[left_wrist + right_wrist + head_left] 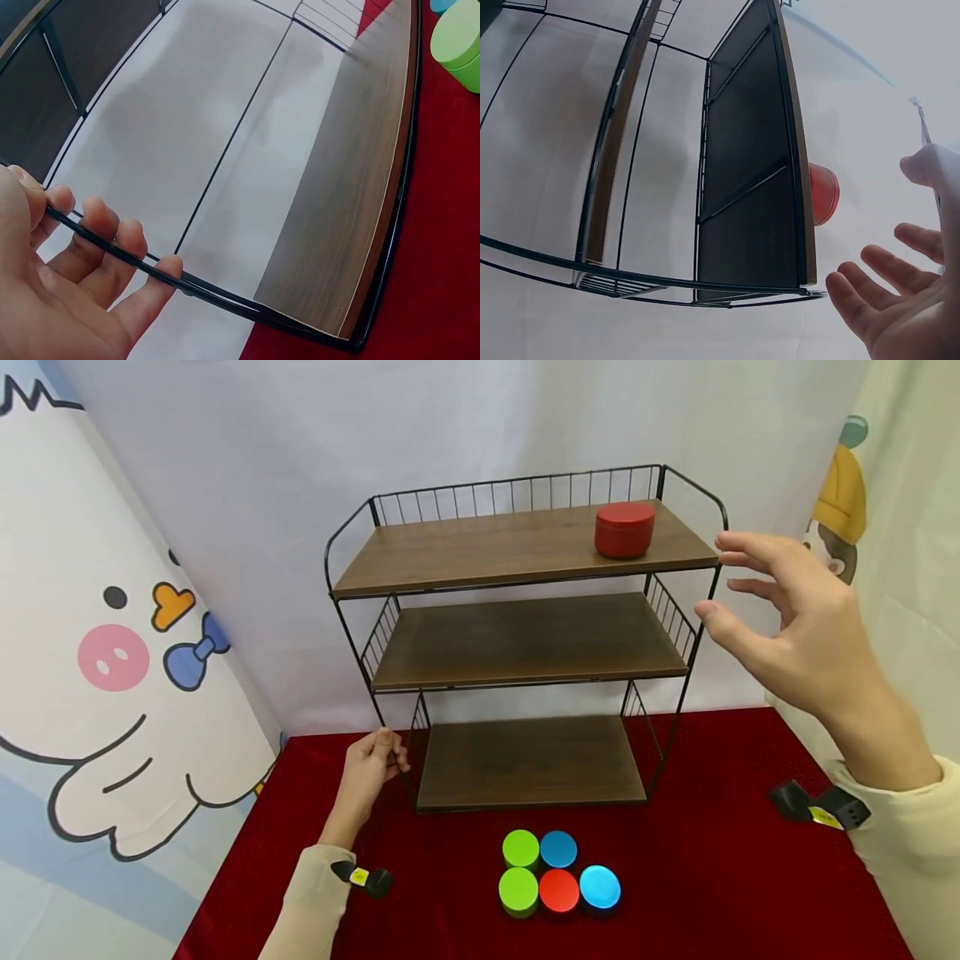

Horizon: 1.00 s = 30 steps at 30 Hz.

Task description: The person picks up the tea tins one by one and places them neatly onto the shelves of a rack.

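Note:
My left hand (367, 760) grips a thin black upright of the three-tier wire shelf rack (525, 681) at its lower left side. In the left wrist view its fingers (112, 232) curl about that black rod, beside the bottom wooden board (337, 180). My right hand (810, 618) is raised beside the rack's top right corner, thumb and fingers spread apart with nothing between them. A red round tin (624, 531) stands on the right part of the top board, left of the right hand; from below, the right wrist view shows part of the tin beyond the board's edge.
In front of the rack, several round tins stand together on the dark red cloth (712, 877): two green (521, 849), two blue (558, 849) and one red (559, 891). Behind hangs a pale curtain (487, 427); cartoon-printed fabric (112, 568) hangs at the left.

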Available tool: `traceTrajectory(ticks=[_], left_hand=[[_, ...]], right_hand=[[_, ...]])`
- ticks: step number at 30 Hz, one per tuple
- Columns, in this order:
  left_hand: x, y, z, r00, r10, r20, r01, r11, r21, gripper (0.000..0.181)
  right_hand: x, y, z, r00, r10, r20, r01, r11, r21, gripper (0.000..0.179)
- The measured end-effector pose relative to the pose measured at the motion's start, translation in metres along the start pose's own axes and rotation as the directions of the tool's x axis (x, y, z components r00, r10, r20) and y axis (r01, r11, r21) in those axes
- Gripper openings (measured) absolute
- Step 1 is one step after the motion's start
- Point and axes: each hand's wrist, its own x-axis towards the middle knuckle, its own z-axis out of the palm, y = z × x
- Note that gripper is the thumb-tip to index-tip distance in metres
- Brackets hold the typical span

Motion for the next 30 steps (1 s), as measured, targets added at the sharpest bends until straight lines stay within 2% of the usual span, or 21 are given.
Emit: traceTrajectory(ticks=[6,12,18,25,30], left_hand=[[-0.001,0.0,0.0,1.0,0.01,0.0,-0.01,1.0,0.0,0.041],[-0.001,0.0,0.0,1.0,0.009,0.005,-0.009,1.0,0.008,0.045],[-0.001,-0.001,-0.001,1.0,0.015,0.014,-0.016,1.0,0.018,0.047],[0.0,-0.002,-0.001,1.0,0.009,0.015,-0.009,1.0,0.003,0.045],[0.001,-0.002,-0.001,1.0,0.014,0.017,-0.014,1.0,0.001,0.046]], right_hand=[[-0.022,0.001,0.003,0.997,-0.08,0.004,0.079,0.997,0.01,0.048],[-0.051,0.006,0.008,0.99,-0.135,0.044,0.133,0.99,0.041,0.06],[-0.082,0.013,0.02,0.989,-0.121,0.085,0.119,0.993,0.027,0.06],[-0.123,0.024,0.04,0.988,-0.053,0.145,0.041,0.996,0.085,0.055],[-0.143,0.031,0.051,0.987,-0.019,0.157,0.003,0.995,0.104,0.06]])
